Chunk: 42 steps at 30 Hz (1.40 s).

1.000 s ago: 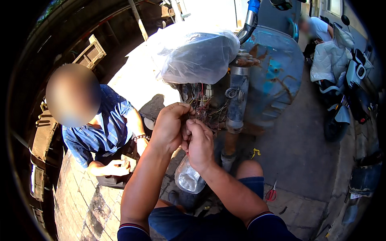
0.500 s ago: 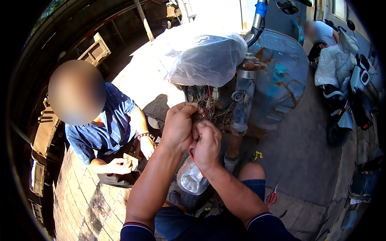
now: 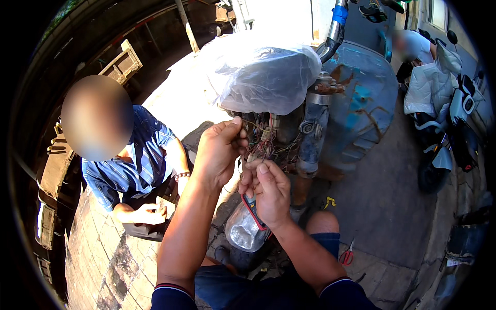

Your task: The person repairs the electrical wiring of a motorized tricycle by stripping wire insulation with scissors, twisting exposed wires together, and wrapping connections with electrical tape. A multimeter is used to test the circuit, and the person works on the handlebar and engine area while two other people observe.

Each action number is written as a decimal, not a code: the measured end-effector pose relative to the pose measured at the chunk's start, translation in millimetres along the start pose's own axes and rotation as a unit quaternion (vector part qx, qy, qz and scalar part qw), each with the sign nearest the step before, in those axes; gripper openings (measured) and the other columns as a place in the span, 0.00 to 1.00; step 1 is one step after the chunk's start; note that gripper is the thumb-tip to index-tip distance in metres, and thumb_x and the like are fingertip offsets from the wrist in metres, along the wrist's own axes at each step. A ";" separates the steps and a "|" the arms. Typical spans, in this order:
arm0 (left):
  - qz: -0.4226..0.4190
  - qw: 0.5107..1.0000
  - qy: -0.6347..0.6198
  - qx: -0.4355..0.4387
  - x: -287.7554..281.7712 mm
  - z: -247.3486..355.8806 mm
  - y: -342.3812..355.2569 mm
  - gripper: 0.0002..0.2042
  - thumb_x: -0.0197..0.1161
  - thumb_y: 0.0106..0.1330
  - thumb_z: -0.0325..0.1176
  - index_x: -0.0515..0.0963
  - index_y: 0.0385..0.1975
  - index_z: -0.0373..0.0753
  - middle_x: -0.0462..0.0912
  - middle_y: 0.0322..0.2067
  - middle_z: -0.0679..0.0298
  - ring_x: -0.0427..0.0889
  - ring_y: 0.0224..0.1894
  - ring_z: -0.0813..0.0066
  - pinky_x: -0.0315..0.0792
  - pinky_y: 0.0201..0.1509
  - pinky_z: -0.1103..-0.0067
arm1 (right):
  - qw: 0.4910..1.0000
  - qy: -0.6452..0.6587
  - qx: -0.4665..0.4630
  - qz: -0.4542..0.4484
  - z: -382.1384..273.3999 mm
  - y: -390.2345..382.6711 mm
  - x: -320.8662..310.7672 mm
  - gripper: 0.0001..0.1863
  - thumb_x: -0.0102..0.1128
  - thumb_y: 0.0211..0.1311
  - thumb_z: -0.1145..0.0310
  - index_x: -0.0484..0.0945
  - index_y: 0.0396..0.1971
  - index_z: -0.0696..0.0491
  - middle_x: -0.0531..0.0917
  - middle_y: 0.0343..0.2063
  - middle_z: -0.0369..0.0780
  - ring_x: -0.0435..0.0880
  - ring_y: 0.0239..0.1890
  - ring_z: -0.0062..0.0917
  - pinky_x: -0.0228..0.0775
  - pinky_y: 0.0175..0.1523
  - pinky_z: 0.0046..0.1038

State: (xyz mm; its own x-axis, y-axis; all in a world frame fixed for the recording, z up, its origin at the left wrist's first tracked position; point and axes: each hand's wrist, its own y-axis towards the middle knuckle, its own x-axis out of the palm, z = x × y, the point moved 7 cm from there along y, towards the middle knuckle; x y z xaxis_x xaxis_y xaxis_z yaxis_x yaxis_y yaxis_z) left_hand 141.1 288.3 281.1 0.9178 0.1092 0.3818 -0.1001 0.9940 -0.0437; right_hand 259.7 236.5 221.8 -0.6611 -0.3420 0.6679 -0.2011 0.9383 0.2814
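A tangle of thin coloured wires (image 3: 264, 142) hangs below a seat-like part wrapped in clear plastic (image 3: 268, 77). My left hand (image 3: 218, 152) is at the left of the tangle, thumb and finger pinched on a wire. Lower and to the right, my right hand (image 3: 269, 194) has its fingertips pinched together at the bottom of the wires; what they grip seems to be a wire end, mostly hidden. Beneath my right hand lies a red-edged device (image 3: 253, 213), partly covered, against a shiny, clear rounded object (image 3: 244, 230).
A rusty metal column (image 3: 316, 124) and a worn blue metal body (image 3: 361, 98) stand right of the wires. Red-handled scissors (image 3: 346, 257) and a yellow piece (image 3: 330, 201) lie on the ground. Another person (image 3: 137, 170) sits at left; parked scooters (image 3: 439, 119) stand at far right.
My hands have moved apart: the left one up and left with its wire, the right one slightly down. More of the wires and the red-edged device now shows.
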 end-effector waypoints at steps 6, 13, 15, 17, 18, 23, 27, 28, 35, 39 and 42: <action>-0.008 1.000 -0.003 -0.005 -16.8 -0.7 -7.9 0.07 0.63 0.76 0.36 0.78 0.37 0.40 0.84 0.33 0.65 0.81 0.33 0.77 0.71 0.39 0.79 | 0.990 -0.141 0.011 0.020 -19.3 -6.9 -12.1 0.14 0.57 0.79 0.67 0.81 0.51 0.62 0.76 0.22 0.31 0.71 0.21 0.11 0.61 0.27 0.17; 0.069 0.996 0.060 0.010 -35.3 -9.1 -38.1 0.07 0.64 0.74 0.30 0.75 0.46 0.36 0.85 0.35 0.61 0.82 0.33 0.78 0.73 0.38 0.82 | 0.962 -0.255 -0.079 0.062 -42.1 -6.2 -33.3 0.09 0.64 0.73 0.74 0.85 0.43 0.65 0.80 0.29 0.31 0.75 0.30 0.10 0.67 0.36 0.16; 0.041 0.983 0.125 0.125 -18.9 -9.9 -62.6 0.08 0.65 0.73 0.26 0.75 0.47 0.34 0.85 0.36 0.62 0.82 0.35 0.79 0.75 0.41 0.82 | 0.963 -0.251 -0.081 0.051 -41.2 -4.8 -32.5 0.07 0.65 0.71 0.76 0.85 0.43 0.65 0.81 0.33 0.33 0.77 0.34 0.12 0.69 0.40 0.16; 0.013 0.937 0.301 0.175 -1.1 -16.0 -77.1 0.08 0.66 0.68 0.21 0.78 0.45 0.32 0.85 0.39 0.60 0.83 0.40 0.75 0.77 0.41 0.79 | 0.966 -0.239 -0.085 0.046 -40.2 -3.8 -30.9 0.06 0.65 0.70 0.78 0.85 0.42 0.65 0.82 0.36 0.34 0.79 0.37 0.13 0.71 0.43 0.17; -0.009 0.890 0.371 0.264 11.2 -10.4 -83.3 0.09 0.66 0.67 0.20 0.78 0.44 0.32 0.85 0.39 0.58 0.84 0.39 0.69 0.77 0.41 0.77 | 0.968 -0.230 -0.090 0.043 -40.3 -2.9 -30.0 0.06 0.65 0.70 0.78 0.85 0.42 0.65 0.82 0.37 0.35 0.79 0.38 0.14 0.71 0.45 0.17; -0.014 0.836 0.437 0.332 29.2 -15.0 -79.7 0.10 0.63 0.65 0.18 0.78 0.45 0.33 0.84 0.38 0.51 0.86 0.38 0.50 0.79 0.42 0.71 | 0.972 -0.215 -0.083 0.043 -41.9 0.2 -28.8 0.06 0.65 0.70 0.79 0.84 0.43 0.65 0.82 0.40 0.37 0.79 0.41 0.15 0.72 0.47 0.19; 0.042 0.852 0.403 0.330 19.0 -18.4 -70.4 0.06 0.63 0.67 0.20 0.79 0.43 0.32 0.85 0.36 0.53 0.86 0.32 0.65 0.78 0.37 0.76 | 0.980 -0.181 -0.056 0.054 -40.5 7.3 -31.7 0.13 0.62 0.73 0.76 0.80 0.54 0.64 0.81 0.35 0.34 0.76 0.34 0.11 0.69 0.40 0.16; 0.067 0.867 0.366 0.332 14.7 -19.9 -67.2 0.05 0.64 0.69 0.21 0.79 0.42 0.30 0.85 0.32 0.56 0.83 0.29 0.76 0.75 0.34 0.79 | 0.981 -0.172 -0.049 0.071 -39.5 13.0 -35.0 0.14 0.61 0.73 0.75 0.79 0.55 0.63 0.80 0.33 0.33 0.75 0.31 0.11 0.68 0.36 0.17; 0.118 0.897 0.350 0.244 -4.2 -23.1 -31.8 0.05 0.62 0.74 0.25 0.79 0.42 0.30 0.85 0.33 0.65 0.80 0.30 0.83 0.75 0.33 0.82 | 0.976 -0.200 0.070 0.054 -26.0 45.7 -44.4 0.11 0.59 0.75 0.72 0.79 0.49 0.63 0.78 0.26 0.30 0.71 0.24 0.09 0.62 0.28 0.17; 0.132 0.791 0.519 0.295 11.7 -5.4 -27.6 0.06 0.66 0.68 0.27 0.82 0.37 0.29 0.85 0.24 0.56 0.84 0.27 0.74 0.77 0.33 0.75 | 0.987 -0.135 0.059 0.066 -28.8 50.4 -45.1 0.09 0.58 0.74 0.74 0.80 0.47 0.63 0.77 0.24 0.29 0.69 0.23 0.08 0.60 0.27 0.17; 0.133 0.768 0.554 0.292 21.6 0.2 -24.9 0.07 0.64 0.65 0.32 0.84 0.34 0.35 0.86 0.29 0.47 0.86 0.33 0.45 0.79 0.38 0.61 | 0.986 -0.138 0.056 0.074 -28.7 48.6 -44.8 0.08 0.58 0.74 0.75 0.80 0.47 0.63 0.76 0.24 0.29 0.69 0.23 0.09 0.60 0.26 0.17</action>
State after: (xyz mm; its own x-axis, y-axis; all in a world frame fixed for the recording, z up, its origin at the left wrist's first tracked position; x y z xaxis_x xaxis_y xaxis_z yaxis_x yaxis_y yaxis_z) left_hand 163.3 265.9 290.6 0.5666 0.5605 -0.6040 -0.1987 0.8043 0.5601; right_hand 300.4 295.9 225.3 -0.8582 -0.1874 0.4779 -0.1551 0.9821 0.1065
